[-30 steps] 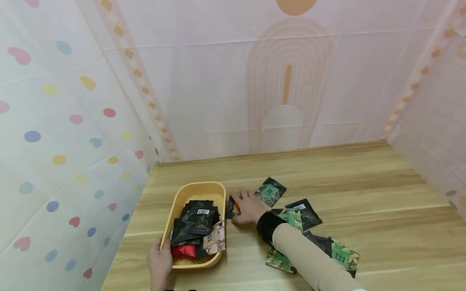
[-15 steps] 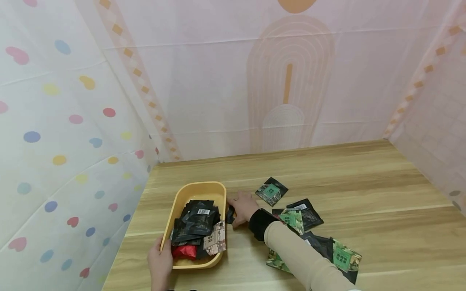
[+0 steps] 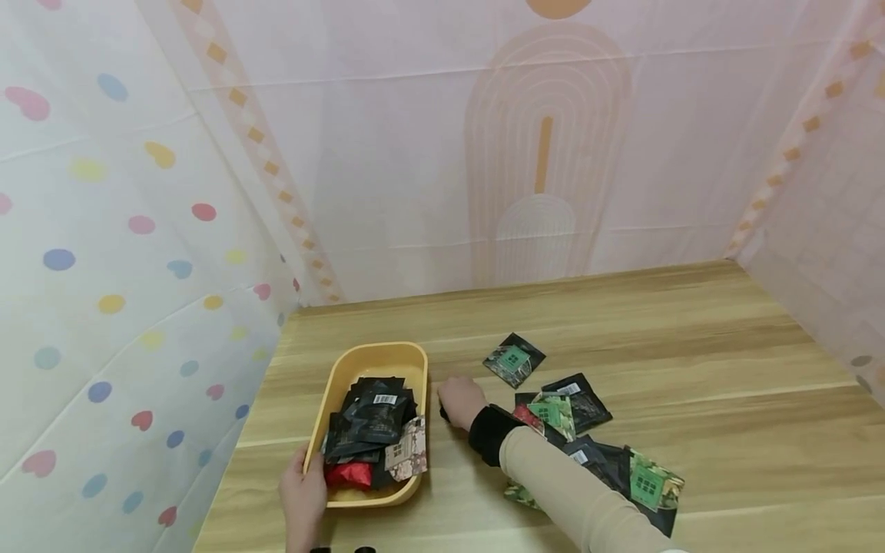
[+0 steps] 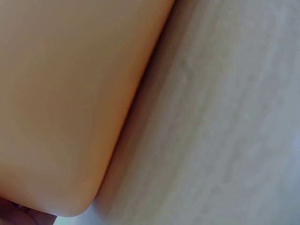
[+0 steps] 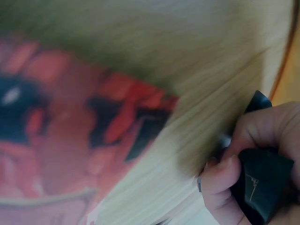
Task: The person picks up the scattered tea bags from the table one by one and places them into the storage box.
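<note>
A yellow plastic bin (image 3: 394,358) stands at the left of the table, partly filled with black sachets (image 3: 376,421). My left hand (image 3: 303,490) grips its near left rim, and only a bit of that hand shows low in the left wrist view. Just right of the bin, my right hand (image 3: 462,401) is close over the table. The right wrist view shows its thumb and fingers curled round a dark sachet (image 5: 265,183), which bends in the grasp. In the head view that sachet is nearly hidden under the hand.
A patterned pinkish sachet (image 3: 409,453) and a red packet (image 3: 351,475) also lie in the bin. One green-labelled sachet (image 3: 514,359) lies behind the right hand. Several more, including a black one with a barcode (image 3: 579,403), are scattered around the right forearm.
My right fingers were spread over the sachet beside the bin. They have since curled round it, and the hand has shifted slightly towards me. The left hand stays on the rim.
</note>
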`<state>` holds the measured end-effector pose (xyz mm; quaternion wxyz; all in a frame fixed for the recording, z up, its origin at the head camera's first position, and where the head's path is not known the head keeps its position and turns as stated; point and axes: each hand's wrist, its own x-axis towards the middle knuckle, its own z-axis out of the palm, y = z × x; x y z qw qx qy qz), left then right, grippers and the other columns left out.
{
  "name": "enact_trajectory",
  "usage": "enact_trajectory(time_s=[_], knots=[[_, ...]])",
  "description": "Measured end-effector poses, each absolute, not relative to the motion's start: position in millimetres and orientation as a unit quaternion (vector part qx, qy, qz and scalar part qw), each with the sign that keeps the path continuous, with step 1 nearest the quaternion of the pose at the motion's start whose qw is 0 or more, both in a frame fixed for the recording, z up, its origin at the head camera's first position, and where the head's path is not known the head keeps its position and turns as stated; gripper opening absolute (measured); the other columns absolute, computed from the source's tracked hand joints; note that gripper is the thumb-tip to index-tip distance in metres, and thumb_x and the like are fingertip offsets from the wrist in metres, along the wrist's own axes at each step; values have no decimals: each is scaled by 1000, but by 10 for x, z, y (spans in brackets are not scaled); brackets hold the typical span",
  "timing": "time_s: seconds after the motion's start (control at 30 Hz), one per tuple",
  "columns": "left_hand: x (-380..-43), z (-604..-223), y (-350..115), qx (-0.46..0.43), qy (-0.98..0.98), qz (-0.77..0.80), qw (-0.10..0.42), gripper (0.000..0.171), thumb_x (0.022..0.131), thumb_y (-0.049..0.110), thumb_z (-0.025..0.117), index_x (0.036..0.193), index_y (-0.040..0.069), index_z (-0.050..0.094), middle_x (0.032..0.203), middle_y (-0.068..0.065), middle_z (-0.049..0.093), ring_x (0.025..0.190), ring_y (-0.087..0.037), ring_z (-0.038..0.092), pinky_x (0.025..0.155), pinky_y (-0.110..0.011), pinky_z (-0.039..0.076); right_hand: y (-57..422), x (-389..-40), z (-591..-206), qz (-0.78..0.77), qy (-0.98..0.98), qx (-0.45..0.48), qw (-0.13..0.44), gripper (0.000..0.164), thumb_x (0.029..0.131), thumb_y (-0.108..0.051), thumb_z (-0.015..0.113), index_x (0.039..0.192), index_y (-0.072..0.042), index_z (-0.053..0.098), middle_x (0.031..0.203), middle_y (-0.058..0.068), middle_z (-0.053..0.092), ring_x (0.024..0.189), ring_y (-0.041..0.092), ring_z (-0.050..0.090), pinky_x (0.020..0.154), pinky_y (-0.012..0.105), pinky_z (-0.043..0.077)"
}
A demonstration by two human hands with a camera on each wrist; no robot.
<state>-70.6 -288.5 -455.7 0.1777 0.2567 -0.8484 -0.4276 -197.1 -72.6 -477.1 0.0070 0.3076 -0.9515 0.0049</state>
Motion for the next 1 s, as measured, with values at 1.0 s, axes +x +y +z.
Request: enact_trajectory(time_s=[1.0], knots=[[-708,-4553,-2881,249,-845,-438,182,28,90,0,45,113,-14,54,86,-22,57,68,-20,45,55,-24,36,-1088,-1789,-3952,80,-921,381,15,45,79,-23,68,122,-23,53,115,6,53,98,19,52,69,27,47]])
